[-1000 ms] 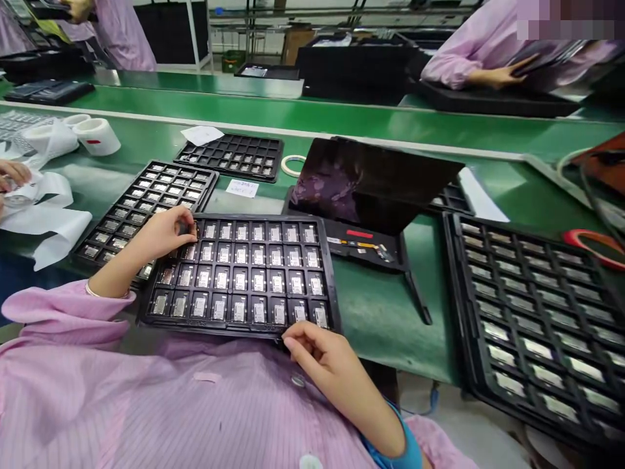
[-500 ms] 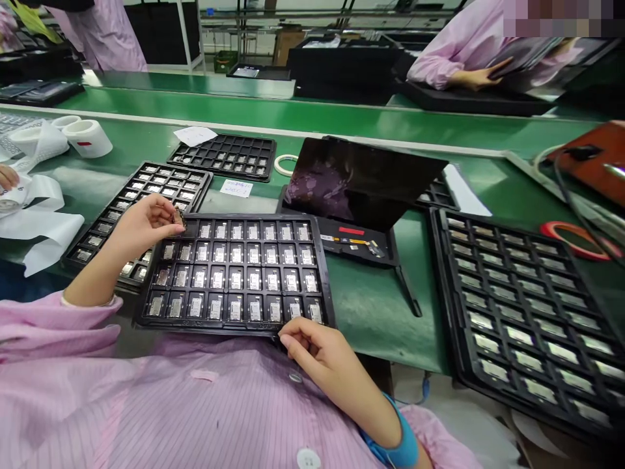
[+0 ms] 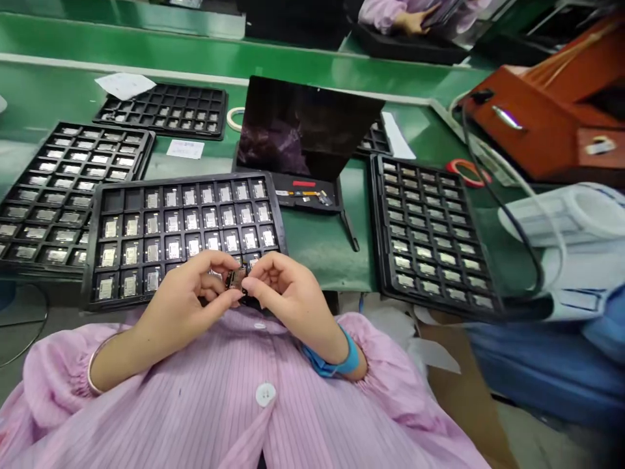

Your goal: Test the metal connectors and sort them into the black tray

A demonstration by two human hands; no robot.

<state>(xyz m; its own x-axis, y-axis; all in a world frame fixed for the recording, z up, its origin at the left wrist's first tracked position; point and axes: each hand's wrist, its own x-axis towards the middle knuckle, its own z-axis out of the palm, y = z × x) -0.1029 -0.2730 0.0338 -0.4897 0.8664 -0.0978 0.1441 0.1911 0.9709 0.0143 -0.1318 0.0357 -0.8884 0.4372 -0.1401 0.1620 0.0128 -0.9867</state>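
Between my two hands, in front of my chest, is a small circuit board [image 3: 236, 278] with metal shielding. My left hand [image 3: 193, 290] pinches its left side between thumb and fingers. At the board's right edge, the closed thumb and index finger of my right hand [image 3: 288, 290] grip it. Just beyond and partly beneath the hands lies a black compartment tray [image 3: 91, 260], tilted toward me. Most of its visible pockets hold similar boards, while two pockets at its far left corner are bare. My hands hide part of its near row.
Another filled tray [image 3: 73, 169] is at left, a partly filled one [image 3: 195, 133] behind it. A propped dark screen panel [image 3: 303, 130] stands mid-bench. On the right are stacked trays [image 3: 430, 234], red tape [image 3: 469, 172], an orange box [image 3: 532, 124] and cables. Across the bench, a co-worker's hand [image 3: 415, 21] holds dark panels.
My left hand has brought the board from the tray's far left corner to its near side. My right hand has left the tray's near edge and met the board. The view has shifted right and down.
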